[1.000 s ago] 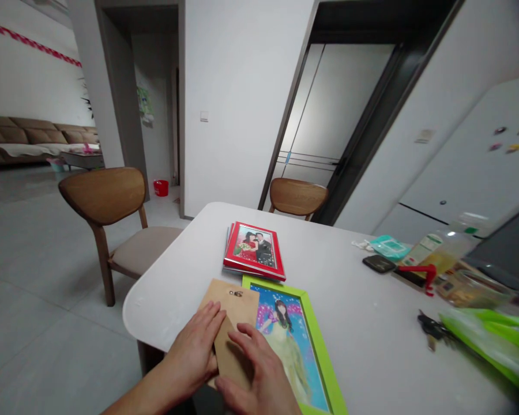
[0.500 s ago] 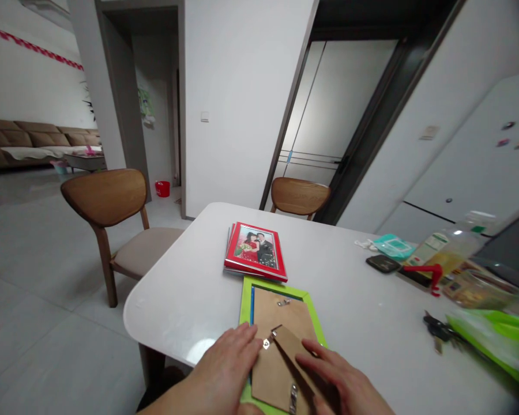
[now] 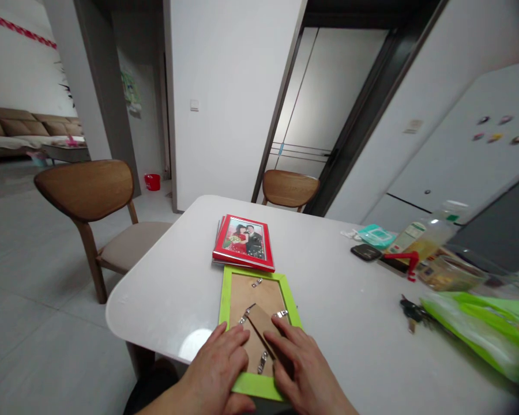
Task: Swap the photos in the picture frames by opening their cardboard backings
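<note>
A green picture frame (image 3: 228, 294) lies face down on the white table (image 3: 173, 276), its brown backing board (image 3: 237, 294) seated inside the rim. Metal clips show at the top, sides and bottom of the board, and a stand flap (image 3: 262, 320) is slightly raised. On the left side of frame and board rests my left hand (image 3: 218, 363), fingers spread. My right hand (image 3: 300, 357) is on the right side, fingers over the flap and thumb near its lower edge. Just beyond lies a red framed picture (image 3: 244, 239), stacked on another frame.
To the right are keys (image 3: 410, 311), a green plastic bag (image 3: 471, 328), a black case (image 3: 365, 252), a bottle (image 3: 428, 230), a red-handled item (image 3: 409, 260) and a teal packet (image 3: 376, 235). Wooden chairs (image 3: 89, 187) stand left and behind the table.
The backing board now sits inside the green rim, where it was askew with a blue strip showing at its left. Both hands appear further left, and the view has shifted.
</note>
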### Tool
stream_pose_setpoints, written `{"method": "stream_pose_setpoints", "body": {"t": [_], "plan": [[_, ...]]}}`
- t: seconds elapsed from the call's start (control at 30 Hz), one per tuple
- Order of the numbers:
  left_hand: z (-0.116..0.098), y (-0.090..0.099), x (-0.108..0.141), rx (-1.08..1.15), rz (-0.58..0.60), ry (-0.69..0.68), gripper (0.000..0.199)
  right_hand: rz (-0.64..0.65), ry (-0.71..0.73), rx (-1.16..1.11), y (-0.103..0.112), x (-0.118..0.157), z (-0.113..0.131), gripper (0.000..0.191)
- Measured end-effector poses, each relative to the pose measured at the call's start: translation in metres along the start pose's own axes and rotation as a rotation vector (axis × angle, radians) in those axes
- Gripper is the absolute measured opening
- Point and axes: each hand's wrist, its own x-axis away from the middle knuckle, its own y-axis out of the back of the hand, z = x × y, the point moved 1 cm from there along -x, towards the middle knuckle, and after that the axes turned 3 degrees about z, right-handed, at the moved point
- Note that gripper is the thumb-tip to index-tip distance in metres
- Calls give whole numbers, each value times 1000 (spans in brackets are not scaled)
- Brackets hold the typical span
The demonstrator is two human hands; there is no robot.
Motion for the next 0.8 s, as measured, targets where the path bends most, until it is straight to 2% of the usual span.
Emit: {"method": "stream_pose_setpoints", "body": {"t": [0.13, 0.27, 0.37, 0.57, 0.7, 0.8], "plan": [[-1, 6, 0, -3, 9, -21, 35, -58, 53, 23, -3, -1, -11, 33], [-2, 10, 0, -15, 29, -18, 34, -77, -115, 89, 4, -17, -28, 31], [-2, 9, 0, -37, 28, -17, 33, -36, -196, 130, 9, -30, -33, 31], [-1, 4, 0, -25, 30, 24, 34, 51, -144, 134, 7, -24, -34, 34], [1, 3, 3, 22, -2, -1, 33, 1, -109, 206, 6, -15, -32, 33], [1, 4, 5, 40, -7, -34, 31, -41, -29, 181, 6, -20, -15, 31]]}}
